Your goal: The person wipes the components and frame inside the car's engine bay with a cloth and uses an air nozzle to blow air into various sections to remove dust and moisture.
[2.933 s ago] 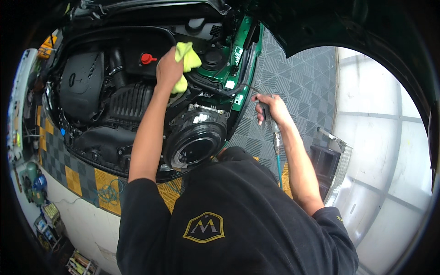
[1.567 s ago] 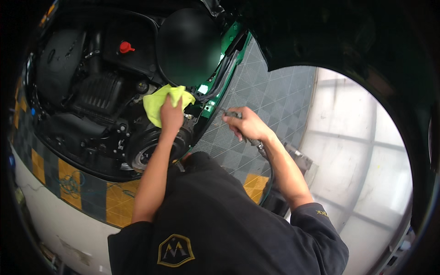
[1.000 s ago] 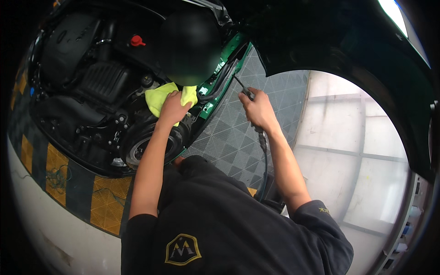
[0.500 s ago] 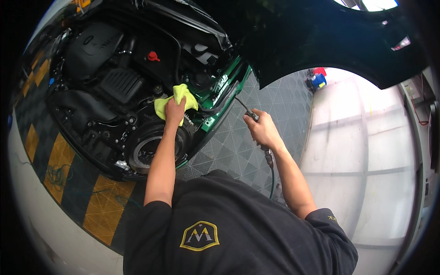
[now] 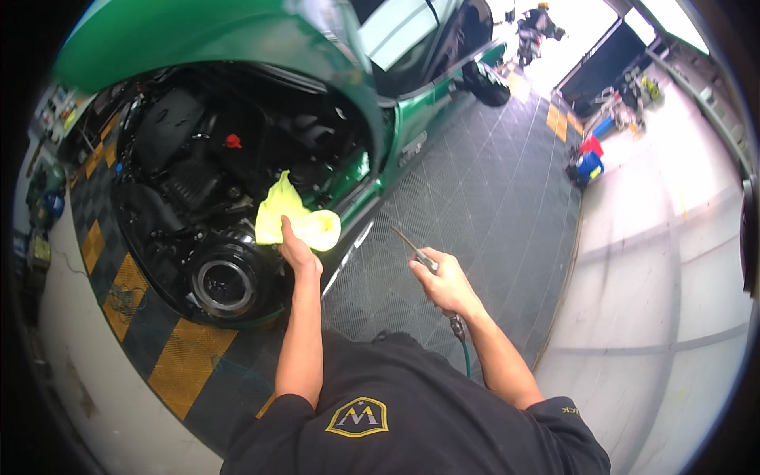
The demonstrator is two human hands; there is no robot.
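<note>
Two hands: both are occupied, one at the engine bay and one off to its side over the floor.
Left hand (image 5: 299, 255): grip closed on a yellow microfibre cloth (image 5: 294, 222), fingers wrapped over its lower edge; the cloth bunches up and fans out above the grip.
Cloth position: pressed against the green car (image 5: 237, 39) at the side edge of the open engine bay (image 5: 206, 174), just above the round headlight housing (image 5: 224, 281). The bunched hold appears to give a padded wiping face.
Right hand (image 5: 447, 283): grip closed around the handle of an air blow gun (image 5: 417, 252); how tightly the trigger is pressed cannot be told.
Blow gun attitude: thin metal nozzle projects up and away from the grip, angled toward the car's flank and the cloth, but well apart from both. Judged as a ready hold, aimed at the area being wiped.
Hose (image 5: 461, 348): green, exits below the right grip and runs back along the forearm, keeping it off the bodywork.
Hood: raised above both grips, leaving the bay open.
Red filler cap (image 5: 233, 142): deep in the bay, beyond the left grip, untouched.
Floor (image 5: 491, 198): dark grey tiles under the right grip; yellow tiles to the far side of the left grip.
</note>
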